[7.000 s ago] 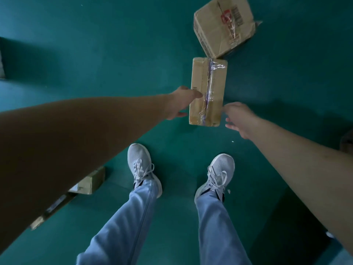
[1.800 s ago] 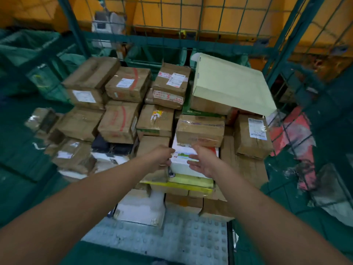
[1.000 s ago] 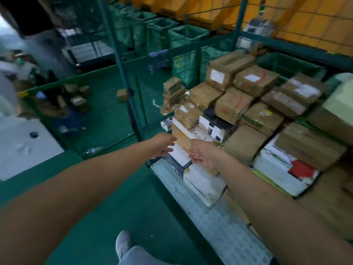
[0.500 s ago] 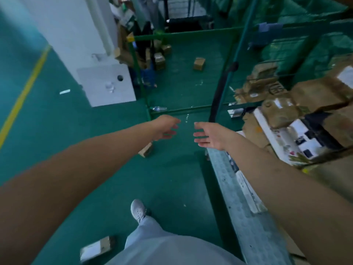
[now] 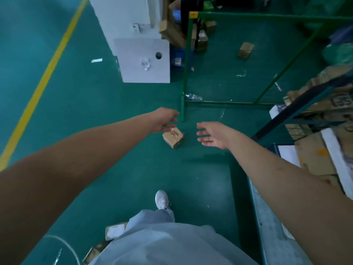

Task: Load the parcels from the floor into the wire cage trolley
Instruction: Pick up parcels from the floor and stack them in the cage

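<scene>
Both arms reach out over the green floor [image 5: 99, 96], and neither hand holds anything. The left hand [image 5: 165, 119], just left of frame centre, has its fingers loosely spread and relaxed. Directly below and right of its fingertips in the frame lies a small parcel [image 5: 173, 137] on the floor, a brown cardboard block with glossy clear tape across its top. The hand overlaps the parcel's upper left corner in the picture, but whether it touches cannot be told. The right hand [image 5: 213, 135], right of the parcel, is flat with fingers straight and apart, pointing left, with bare floor between it and the box.

At far left a yellow line [image 5: 44, 77] runs diagonally across the floor. In the upper middle stands a white column [image 5: 126, 16] with a square white base plate [image 5: 142, 62]. Along the bottom edge, left of the grey trouser leg [image 5: 152, 219], two more parcels [image 5: 115, 229] lie partly hidden, and a white shoe [image 5: 162, 200] shows above the leg. A green metal frame [image 5: 186, 60] rises just above the hands, its post foot close beyond the small parcel. Behind it another box [image 5: 245, 50] sits on the floor. At the right edge the trolley [image 5: 267, 222] shows its pale studded deck, with stacked cardboard and white parcels piled on it behind a dark diagonal bar [image 5: 298, 111].
</scene>
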